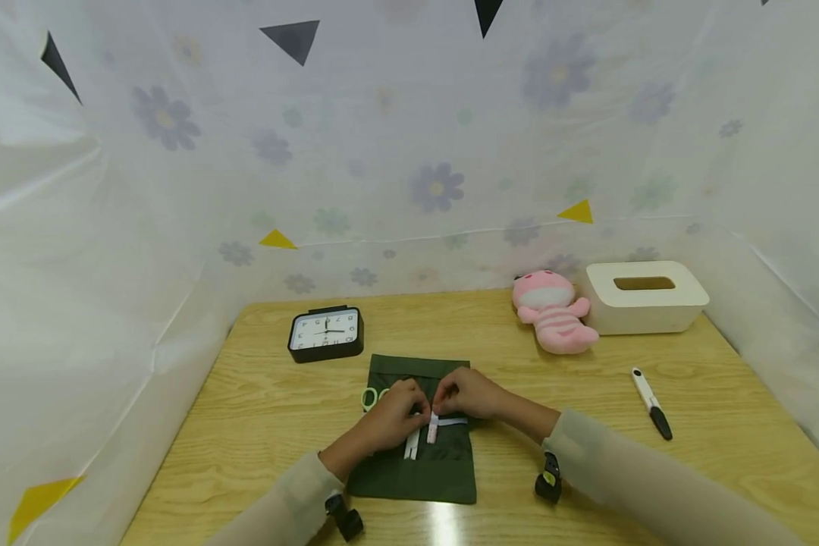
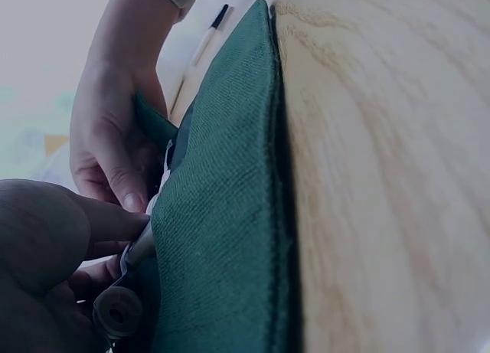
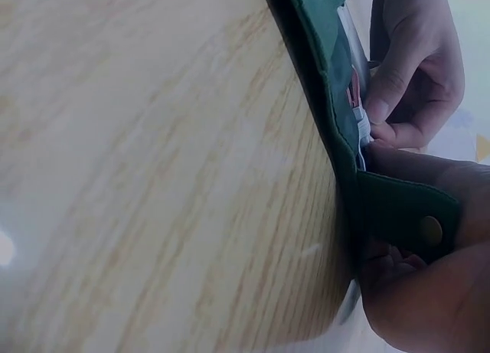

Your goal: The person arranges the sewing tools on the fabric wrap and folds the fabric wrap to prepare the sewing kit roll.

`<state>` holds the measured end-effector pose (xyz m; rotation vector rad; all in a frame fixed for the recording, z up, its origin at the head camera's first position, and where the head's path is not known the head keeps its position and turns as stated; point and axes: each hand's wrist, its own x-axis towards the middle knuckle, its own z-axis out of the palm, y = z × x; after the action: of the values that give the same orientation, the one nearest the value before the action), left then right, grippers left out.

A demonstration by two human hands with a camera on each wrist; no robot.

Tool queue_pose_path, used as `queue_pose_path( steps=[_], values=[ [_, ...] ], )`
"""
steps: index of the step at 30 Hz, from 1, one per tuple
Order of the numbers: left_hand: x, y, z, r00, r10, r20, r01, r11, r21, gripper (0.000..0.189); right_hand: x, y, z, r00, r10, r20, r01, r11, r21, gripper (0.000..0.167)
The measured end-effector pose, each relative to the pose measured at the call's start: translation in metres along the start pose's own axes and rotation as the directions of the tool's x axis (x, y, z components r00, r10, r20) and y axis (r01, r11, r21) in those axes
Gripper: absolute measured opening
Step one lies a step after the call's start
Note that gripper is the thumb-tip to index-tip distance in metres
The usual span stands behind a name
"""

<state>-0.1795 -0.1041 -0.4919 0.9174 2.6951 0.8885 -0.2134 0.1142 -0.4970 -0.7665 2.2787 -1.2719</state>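
A dark green fabric pouch (image 1: pixel 423 481) lies unfolded on the table, with both hands over its middle. My left hand (image 1: pixel 396 413) pinches at a white elastic strap (image 1: pixel 453 421) that crosses the pouch. The right hand (image 1: pixel 474 394) pinches the upper end of a small pink-and-white stick (image 1: pixel 433 432) by the strap; fingertips of both hands nearly meet there. Beside it lies a slim white tool (image 1: pixel 412 446), partly under the left hand. Light green scissors handles (image 1: pixel 369 399) show at the left edge. In the right wrist view a snap-button flap (image 3: pixel 409 215) lies against the right hand.
A black-framed clock (image 1: pixel 326 334) stands behind the pouch to the left. Back right are a pink plush toy (image 1: pixel 553 315) and a white tissue box (image 1: pixel 644 307). A white-and-black pen-like item (image 1: pixel 651 403) lies right. White floral sheeting (image 1: pixel 382 152) encloses the wooden table (image 1: pixel 246 425).
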Motion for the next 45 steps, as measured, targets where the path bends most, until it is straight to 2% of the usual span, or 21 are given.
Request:
queue_pose_path(
  steps=[17, 28, 36, 45],
  values=[
    [0.0, -0.003, 0.0, 1.0, -0.008, -0.001, 0.008, 1.0, -0.009, 0.011, 0.001, 0.0, -0.001, 0.999, -0.032, 0.002, 0.032, 0.997, -0.07, 0.007],
    [0.0, -0.003, 0.001, 1.0, -0.013, -0.002, 0.013, 1.0, -0.006, 0.01, -0.003, 0.001, -0.01, 0.999, -0.031, 0.018, 0.032, 0.998, -0.058, 0.007],
    [0.0, -0.002, 0.002, 1.0, -0.017, -0.007, 0.017, 1.0, -0.002, 0.011, -0.022, 0.008, -0.025, 0.998, -0.025, -0.062, 0.02, 0.996, -0.087, 0.009],
    [-0.001, -0.002, 0.004, 1.0, -0.006, -0.031, 0.007, 1.0, 0.001, 0.011, -0.058, 0.015, -0.049, 0.989, -0.015, -0.145, 0.004, 0.997, -0.073, 0.015]
  ],
)
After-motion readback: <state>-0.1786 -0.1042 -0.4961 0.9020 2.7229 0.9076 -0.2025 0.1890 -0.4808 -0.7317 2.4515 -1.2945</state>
